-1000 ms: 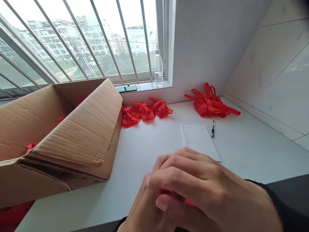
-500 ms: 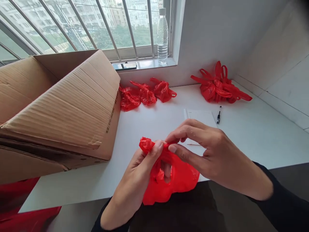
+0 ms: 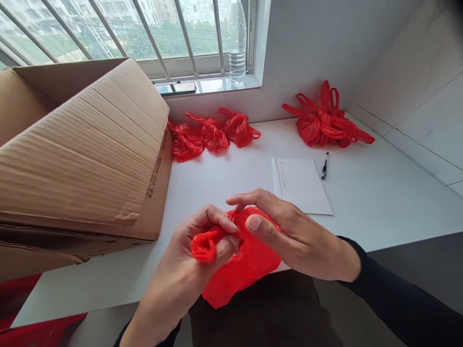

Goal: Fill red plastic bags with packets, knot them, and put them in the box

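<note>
A red plastic bag (image 3: 249,255) hangs at the table's front edge, below and between my hands. My left hand (image 3: 206,246) is closed round its gathered upper part, and a rolled red end sticks out beside the thumb. Close to the gathered part, my right hand (image 3: 282,226) has its thumb and index finger spread apart. The right fingertips are at the bag's top, and I cannot tell whether they touch it. Part of the bag is hidden behind the right hand.
A big open cardboard box (image 3: 83,159) stands at left. Several knotted red bags (image 3: 215,135) lie along the wall, with a larger red bundle (image 3: 321,120) at back right. A notepad (image 3: 306,188) and a pen (image 3: 324,166) lie on the white table. A water bottle (image 3: 237,53) and a phone (image 3: 176,88) rest on the sill.
My right thumb and index finger have come apart from their pinch on the bag. The left hand has turned and moved left, with the rolled end now lower. The view has shifted slightly.
</note>
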The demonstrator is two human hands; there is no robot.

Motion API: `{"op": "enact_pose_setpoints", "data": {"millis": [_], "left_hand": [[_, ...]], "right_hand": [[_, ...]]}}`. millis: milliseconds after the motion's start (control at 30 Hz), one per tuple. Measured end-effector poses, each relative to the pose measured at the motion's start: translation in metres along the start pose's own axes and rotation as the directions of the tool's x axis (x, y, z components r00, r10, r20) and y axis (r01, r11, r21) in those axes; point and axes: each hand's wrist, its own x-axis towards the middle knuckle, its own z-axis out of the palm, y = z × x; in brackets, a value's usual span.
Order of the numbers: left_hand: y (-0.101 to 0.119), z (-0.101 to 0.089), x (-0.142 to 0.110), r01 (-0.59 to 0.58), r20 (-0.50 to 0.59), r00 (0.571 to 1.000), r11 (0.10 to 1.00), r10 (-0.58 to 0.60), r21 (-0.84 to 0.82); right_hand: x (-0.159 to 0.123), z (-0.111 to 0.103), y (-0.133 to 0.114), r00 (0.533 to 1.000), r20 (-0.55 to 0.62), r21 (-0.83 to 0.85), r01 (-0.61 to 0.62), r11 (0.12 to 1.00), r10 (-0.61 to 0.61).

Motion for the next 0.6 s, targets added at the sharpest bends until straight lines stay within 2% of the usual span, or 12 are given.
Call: {"op": "enact_pose_setpoints", "data": {"millis": [133,233,267,367,433,500,567,600], "left_hand": [[-0.005,-0.007,0.001,-0.145,0.048,0.989,0.976,0.139,0.161],[-0.014,-0.010,0.004,-0.294,0.035,0.953,0.894,0.301,0.338],[-0.018,-0.011,0.006,-0.358,0.020,0.923,0.840,0.384,0.408],[-0.031,-0.011,0.013,-0.530,0.036,0.785,0.641,0.618,0.555],[-0.035,-0.010,0.017,-0.611,0.076,0.703,0.546,0.707,0.573],[-0.034,-0.010,0.019,-0.662,0.082,0.634,0.485,0.769,0.572],[-0.030,-0.010,0.020,-0.683,0.072,0.593,0.453,0.802,0.573],[-0.028,-0.010,0.020,-0.682,0.068,0.594,0.457,0.802,0.572]], "right_hand": [[0.009,0.005,0.008,0.999,0.030,0.079,-0.044,0.996,0.041],[0.014,0.007,0.015,0.995,0.045,0.126,-0.097,0.987,0.092],[0.015,0.007,0.018,0.989,0.063,0.139,-0.139,0.981,0.131],[0.018,0.007,0.028,0.959,0.169,0.179,-0.255,0.950,0.226],[0.021,0.007,0.033,0.947,0.252,0.249,-0.264,0.932,0.201],[0.024,0.005,0.036,0.951,0.267,0.308,-0.238,0.921,0.157],[0.027,0.002,0.033,0.966,0.218,0.324,-0.208,0.923,0.141],[0.029,0.001,0.030,0.973,0.183,0.319,-0.196,0.927,0.142]]}}
